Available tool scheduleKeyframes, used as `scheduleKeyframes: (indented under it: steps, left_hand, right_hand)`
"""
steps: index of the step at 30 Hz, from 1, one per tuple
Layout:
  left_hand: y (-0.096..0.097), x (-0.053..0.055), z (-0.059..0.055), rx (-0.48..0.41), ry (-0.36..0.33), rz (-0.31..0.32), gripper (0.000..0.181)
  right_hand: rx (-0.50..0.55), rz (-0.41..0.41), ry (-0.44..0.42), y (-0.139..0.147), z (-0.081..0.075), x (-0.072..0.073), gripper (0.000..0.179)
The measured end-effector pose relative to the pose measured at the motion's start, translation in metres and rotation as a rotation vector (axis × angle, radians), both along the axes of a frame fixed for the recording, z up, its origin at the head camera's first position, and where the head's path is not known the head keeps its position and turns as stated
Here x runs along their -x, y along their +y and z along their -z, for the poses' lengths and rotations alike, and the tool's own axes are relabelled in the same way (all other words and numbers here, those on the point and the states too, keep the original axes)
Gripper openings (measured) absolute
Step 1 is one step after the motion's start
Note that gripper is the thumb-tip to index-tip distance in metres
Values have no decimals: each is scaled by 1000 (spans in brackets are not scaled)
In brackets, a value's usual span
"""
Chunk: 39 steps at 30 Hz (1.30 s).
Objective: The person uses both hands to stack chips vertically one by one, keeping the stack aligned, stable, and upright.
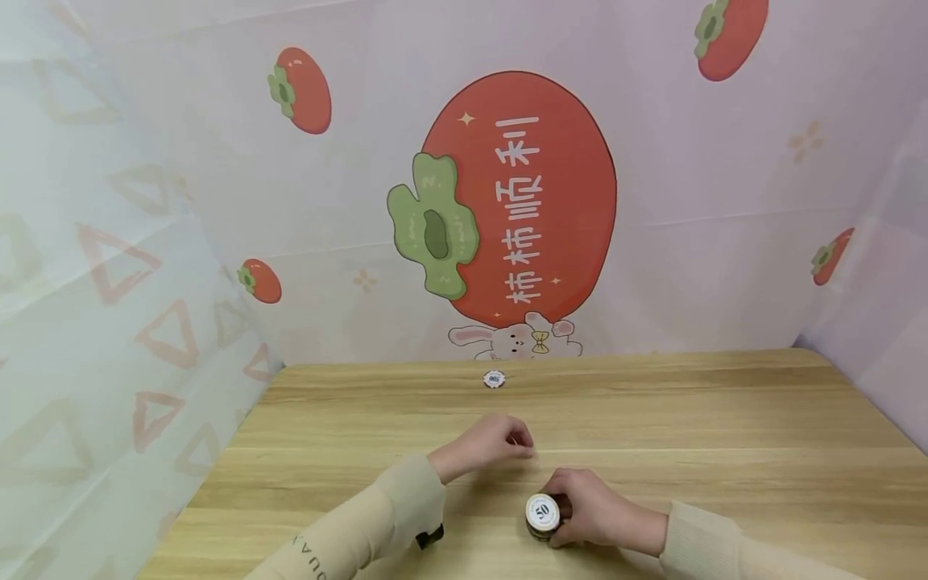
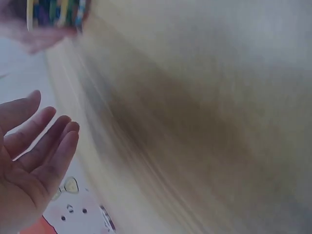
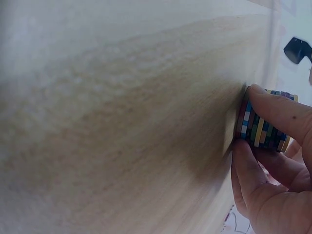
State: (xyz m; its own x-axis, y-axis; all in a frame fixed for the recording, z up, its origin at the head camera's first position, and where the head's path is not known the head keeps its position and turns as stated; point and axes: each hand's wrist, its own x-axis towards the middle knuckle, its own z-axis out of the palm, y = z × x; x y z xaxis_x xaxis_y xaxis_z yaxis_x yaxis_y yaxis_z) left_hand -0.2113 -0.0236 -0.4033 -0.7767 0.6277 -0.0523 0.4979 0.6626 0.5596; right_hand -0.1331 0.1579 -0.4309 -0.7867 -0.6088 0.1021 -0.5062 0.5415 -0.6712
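My right hand (image 1: pixel 598 507) grips a stack of poker chips (image 1: pixel 542 515) between thumb and fingers, near the front of the table. The top chip is white and reads 50. From the side, in the right wrist view, the stack (image 3: pixel 265 122) shows layers of several colours, and its bottom end is right at the tabletop. My left hand (image 1: pixel 499 439) hovers over the table, farther back and to the left of the stack. Its fingers (image 2: pixel 58 156) are loosely bent with nothing between them. One separate chip (image 1: pixel 495 379), marked 500, lies flat near the table's back edge.
The wooden table (image 1: pixel 689 419) meets a patterned cloth backdrop (image 1: pixel 348 201) at its far edge. More cloth (image 1: pixel 94 322) hangs along the left side, and another panel closes off the right. A black wrist device (image 1: pixel 430 536) is under the left sleeve.
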Motion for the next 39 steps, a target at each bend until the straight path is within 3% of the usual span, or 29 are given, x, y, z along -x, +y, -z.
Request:
scheduleKeyframes:
  steps: [5,9,14,18,24,32,39]
  left_hand:
    - [-3,23,2,-17,47,-53,8]
    - [-3,38,2,-15,132,-105,14]
    - [-6,52,5,8,224,-170,22]
    - [-8,61,9,33,278,-187,26]
    - [-10,71,10,112,322,-178,25]
    - [-12,77,10,238,423,-96,26]
    - [-9,81,15,336,435,-63,27]
  right_hand:
    - [5,0,-11,-1,0,1,39]
    - [12,3,-24,-1,0,1,39]
    - [20,4,-28,-1,0,0,39]
    - [28,1,-32,-2,0,0,39]
    - [37,-7,-41,-3,1,0,38]
    - [37,-8,-5,-1,3,0,40]
    - [38,-3,-20,0,4,0,40]
